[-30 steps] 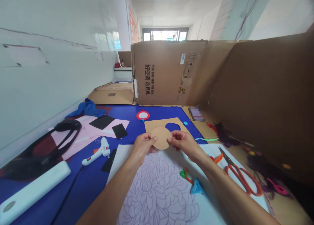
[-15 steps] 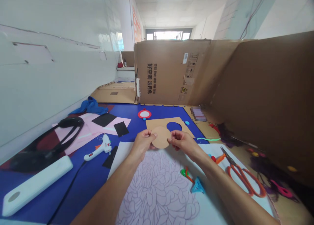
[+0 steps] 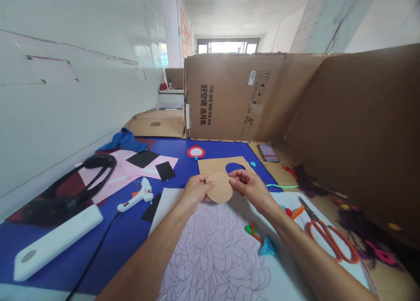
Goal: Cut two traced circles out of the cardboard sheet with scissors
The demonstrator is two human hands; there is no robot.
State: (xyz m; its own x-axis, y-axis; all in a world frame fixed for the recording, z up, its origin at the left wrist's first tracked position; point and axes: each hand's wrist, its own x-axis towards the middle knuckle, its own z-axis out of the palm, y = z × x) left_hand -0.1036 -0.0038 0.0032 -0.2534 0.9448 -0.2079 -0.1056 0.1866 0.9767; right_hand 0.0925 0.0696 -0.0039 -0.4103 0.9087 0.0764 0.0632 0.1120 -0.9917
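A round tan cardboard disc (image 3: 219, 189) is held up between my two hands, above a white sheet printed with a large flower outline (image 3: 213, 248). My left hand (image 3: 196, 190) pinches its left edge, thumb on the near face. At the disc's upper right edge, my right hand (image 3: 248, 185) grips with thumb and fingers. Just behind lies a flat cardboard piece (image 3: 213, 164) with a round hole cut in it. Below my right forearm rest a blue triangular pipe-cleaner shape (image 3: 267, 247) and a green and orange pipe-cleaner piece (image 3: 252, 232).
Orange-handled scissors (image 3: 328, 233) lie at the right. To the left are a white glue gun (image 3: 138, 197), black squares (image 3: 165, 171), a headset (image 3: 98, 163) and a long white object (image 3: 59, 244). A red-rimmed disc (image 3: 196, 152) sits farther back, before a tall cardboard box (image 3: 229, 95).
The view has shifted slightly, so things appear a little farther right. The disc sits slightly lower, and my right hand's grip has moved up along its edge.
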